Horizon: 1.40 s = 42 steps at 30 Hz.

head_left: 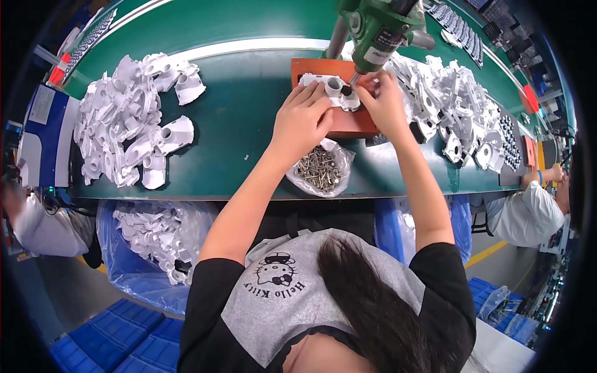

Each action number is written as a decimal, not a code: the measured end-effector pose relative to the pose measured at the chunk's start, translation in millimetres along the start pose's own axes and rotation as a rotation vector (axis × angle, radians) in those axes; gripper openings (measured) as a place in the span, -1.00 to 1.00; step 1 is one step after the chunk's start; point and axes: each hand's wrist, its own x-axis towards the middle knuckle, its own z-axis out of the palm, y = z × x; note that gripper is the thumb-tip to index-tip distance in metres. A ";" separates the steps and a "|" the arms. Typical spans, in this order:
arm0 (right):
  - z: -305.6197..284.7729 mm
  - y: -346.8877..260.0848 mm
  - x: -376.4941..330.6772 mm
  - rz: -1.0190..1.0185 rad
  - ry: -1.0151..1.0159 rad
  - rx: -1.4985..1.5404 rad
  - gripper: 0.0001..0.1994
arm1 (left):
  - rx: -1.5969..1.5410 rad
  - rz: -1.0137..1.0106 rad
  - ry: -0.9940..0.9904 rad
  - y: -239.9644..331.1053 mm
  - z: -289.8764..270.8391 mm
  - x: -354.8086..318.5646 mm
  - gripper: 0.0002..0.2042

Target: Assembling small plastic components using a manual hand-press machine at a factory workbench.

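As I view this from afar, a white part sits on the orange block under the green tool. My L hand rests its fingers on the left end, clamped or not, can't tell; R hand bends in at right, grip also unclear. Prob. light, stiff, slick plastic w/ brittle edges; I'd hold the outer rim.

A smooth white plastic part sits under the glossy, green-painted metal tool; in front of the tool, shiny metal screws fill a crinkled, glossy plastic bag on the smooth counter.
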 end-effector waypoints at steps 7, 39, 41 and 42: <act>-9.3 -38.0 -80.7 -0.436 -0.398 -0.020 -0.91 | -0.020 -0.054 0.004 -1.5 -2.9 -3.5 -0.85; -30.6 5.8 38.9 0.339 -0.594 0.443 -0.81 | -0.025 -0.095 -0.024 7.5 -6.1 0.4 -0.85; -26.2 8.0 44.3 0.378 -0.664 0.430 -0.82 | -0.023 -0.092 -0.024 6.0 -6.6 -0.2 -0.85; -25.2 7.0 45.1 0.378 -0.665 0.431 -0.82 | -0.016 -0.095 -0.025 5.3 -6.5 -0.7 -0.85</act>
